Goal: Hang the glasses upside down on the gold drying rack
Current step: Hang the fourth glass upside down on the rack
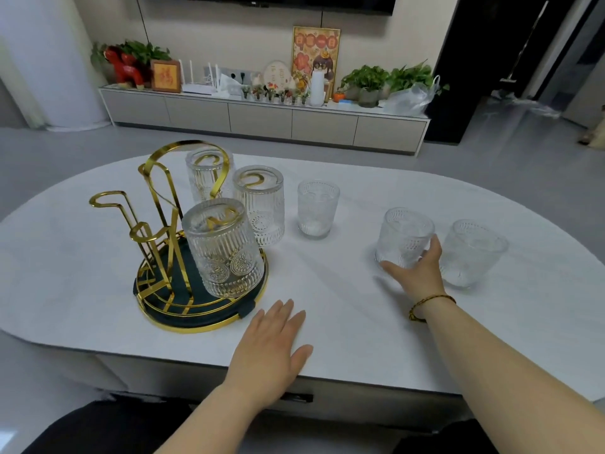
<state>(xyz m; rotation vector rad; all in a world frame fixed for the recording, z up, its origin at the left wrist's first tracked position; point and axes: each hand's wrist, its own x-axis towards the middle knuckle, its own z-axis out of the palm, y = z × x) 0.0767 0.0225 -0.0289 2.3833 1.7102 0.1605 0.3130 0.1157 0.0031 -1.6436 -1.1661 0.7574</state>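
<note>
Gold drying rack (163, 257) sits on white table (360, 306), L side; three glasses hang upside down on its prongs, nearest one (224, 249) tilted. Right hand (417, 271) has fingers curled partway round an upright glass (404, 235), another glass (471, 252) just beside it, third (317, 208) nearer rack. Left hand (271, 348) lies flat on table, fingers spread, holding nothing.

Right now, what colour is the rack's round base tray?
Dark green with a gold rim, shown in the head view.
</note>
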